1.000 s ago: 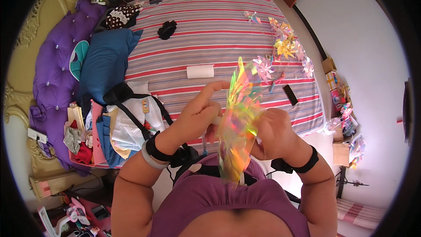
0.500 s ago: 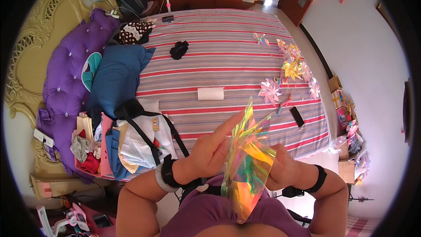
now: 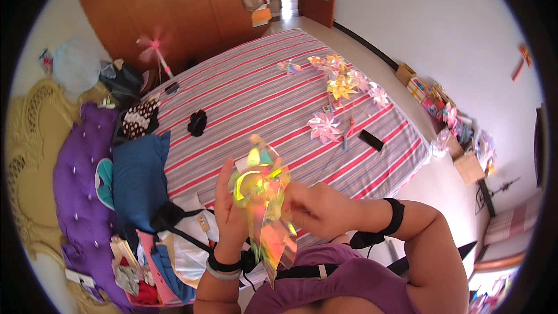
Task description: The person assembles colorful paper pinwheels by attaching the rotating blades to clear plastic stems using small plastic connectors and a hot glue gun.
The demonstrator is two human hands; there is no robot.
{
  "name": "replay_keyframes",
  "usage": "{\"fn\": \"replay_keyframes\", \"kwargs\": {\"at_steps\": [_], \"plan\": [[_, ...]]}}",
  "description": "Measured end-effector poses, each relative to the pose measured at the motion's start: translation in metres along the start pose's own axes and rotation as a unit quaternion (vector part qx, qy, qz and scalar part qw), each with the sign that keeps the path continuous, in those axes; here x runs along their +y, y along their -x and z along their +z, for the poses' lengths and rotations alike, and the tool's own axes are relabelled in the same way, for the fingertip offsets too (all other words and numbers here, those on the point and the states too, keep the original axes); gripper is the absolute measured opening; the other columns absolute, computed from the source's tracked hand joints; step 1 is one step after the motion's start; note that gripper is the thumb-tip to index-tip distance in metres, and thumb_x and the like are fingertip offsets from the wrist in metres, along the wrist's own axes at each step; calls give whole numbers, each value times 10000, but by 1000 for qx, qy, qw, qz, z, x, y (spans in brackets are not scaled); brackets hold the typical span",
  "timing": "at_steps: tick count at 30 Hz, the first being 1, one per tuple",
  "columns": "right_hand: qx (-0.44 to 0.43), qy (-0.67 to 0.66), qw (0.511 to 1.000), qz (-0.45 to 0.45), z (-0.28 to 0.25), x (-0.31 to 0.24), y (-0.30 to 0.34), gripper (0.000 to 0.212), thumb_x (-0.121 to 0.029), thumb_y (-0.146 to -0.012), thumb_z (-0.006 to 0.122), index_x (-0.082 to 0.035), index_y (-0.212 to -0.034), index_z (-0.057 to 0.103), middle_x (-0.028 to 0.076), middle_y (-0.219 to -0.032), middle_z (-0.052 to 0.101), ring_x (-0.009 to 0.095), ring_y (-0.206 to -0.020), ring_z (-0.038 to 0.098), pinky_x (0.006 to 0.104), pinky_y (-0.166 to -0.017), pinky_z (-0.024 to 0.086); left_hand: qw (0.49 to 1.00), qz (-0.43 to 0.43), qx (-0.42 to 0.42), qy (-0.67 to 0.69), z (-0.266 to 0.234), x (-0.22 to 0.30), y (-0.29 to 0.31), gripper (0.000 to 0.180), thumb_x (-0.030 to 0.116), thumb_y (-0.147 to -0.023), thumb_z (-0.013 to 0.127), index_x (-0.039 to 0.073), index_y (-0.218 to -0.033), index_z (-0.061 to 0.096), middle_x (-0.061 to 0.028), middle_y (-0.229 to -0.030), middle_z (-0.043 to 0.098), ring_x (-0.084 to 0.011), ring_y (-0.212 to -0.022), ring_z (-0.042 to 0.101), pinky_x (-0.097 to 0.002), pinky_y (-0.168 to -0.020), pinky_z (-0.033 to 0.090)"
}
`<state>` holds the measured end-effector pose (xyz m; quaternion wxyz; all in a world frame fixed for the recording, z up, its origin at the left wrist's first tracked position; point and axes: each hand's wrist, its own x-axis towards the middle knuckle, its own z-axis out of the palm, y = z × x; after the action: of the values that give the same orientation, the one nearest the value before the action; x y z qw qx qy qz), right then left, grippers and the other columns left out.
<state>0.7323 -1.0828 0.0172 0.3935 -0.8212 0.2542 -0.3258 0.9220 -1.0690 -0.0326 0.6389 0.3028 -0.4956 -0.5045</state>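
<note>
An iridescent film pinwheel (image 3: 270, 197), yellow and pink with pointed folded blades, is in front of my chest. My left hand (image 3: 232, 218) grips its left side, the thumb and some fingers partly hidden behind the shiny film. One finger of that hand points upward. From the right, my right hand (image 3: 319, 208) has its bent fingers closed at the pinwheel's middle, slightly smeared by motion. A white paper piece (image 3: 242, 163) shows partly behind the film on the bed.
Several finished pinwheels (image 3: 342, 86) lie at the bed's far right, near a black phone (image 3: 371, 140). A black cloth item (image 3: 197, 122) rests on the striped bed (image 3: 244, 90). Blue pillow (image 3: 139, 171), clothes and a black-strapped bag (image 3: 189, 244) occupy the left side. A pink fan (image 3: 154, 46) stands beyond.
My view has turned, so the bed appears tilted. Both hands and the pinwheel have shifted left in the picture. The pinwheel has been turned, and my right hand has come to its middle.
</note>
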Motion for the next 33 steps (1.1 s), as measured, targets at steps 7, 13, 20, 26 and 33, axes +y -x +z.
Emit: {"fn": "replay_keyframes", "kwargs": {"at_steps": [7, 13, 20, 26, 33], "plan": [[-19, 231, 953, -193, -9, 16, 17, 116, -115, -737, 598, -83, -789, 499, 38, -559, 456, 232, -472, 490, 350, -427, 384, 992, -110, -58, 38, 7, -26, -11, 461, 123, -904, 485, -9, -1323, 345, -140, -1241, 498, -210, -1067, 557, -336, -909, 459], [-10, 20, 1000, 6, -9, 21, 32, 93, -133, -812, 568, -85, -858, 504, 75, -639, 565, 302, -566, 572, 385, -503, 439, 990, -44, -16, -132, 19, -29, 0, 366, 125, -934, 436, -15, -1266, 369, -164, -1165, 528, -205, -983, 582, -319, -860, 470], [15, -307, 944, 123, 0, 19, 41, 179, -167, -852, 609, -36, -830, 489, 18, -685, 517, 104, -626, 512, 290, -542, 416, 973, 80, -7, -217, 17, -22, 15, 372, 144, -931, 419, -38, -1254, 382, -182, -1172, 509, -191, -929, 577, -291, -820, 466], [50, -304, 933, 186, -8, 38, 26, 162, -158, -833, 592, -34, -795, 495, 9, -693, 503, 92, -633, 504, 283, -538, 413, 975, 81, -8, -209, 25, -31, -9, 340, 97, -909, 417, -35, -1222, 421, -152, -1164, 519, -179, -897, 585, -286, -781, 483], [84, 159, 977, -113, -26, 33, 20, 51, -108, -777, 557, -91, -767, 511, 103, -592, 522, 297, -499, 529, 364, -433, 395, 974, -191, -6, 121, 23, -51, -47, 367, 67, -891, 451, 0, -1250, 413, -103, -1130, 547, -146, -962, 575, -276, -811, 479]]}}
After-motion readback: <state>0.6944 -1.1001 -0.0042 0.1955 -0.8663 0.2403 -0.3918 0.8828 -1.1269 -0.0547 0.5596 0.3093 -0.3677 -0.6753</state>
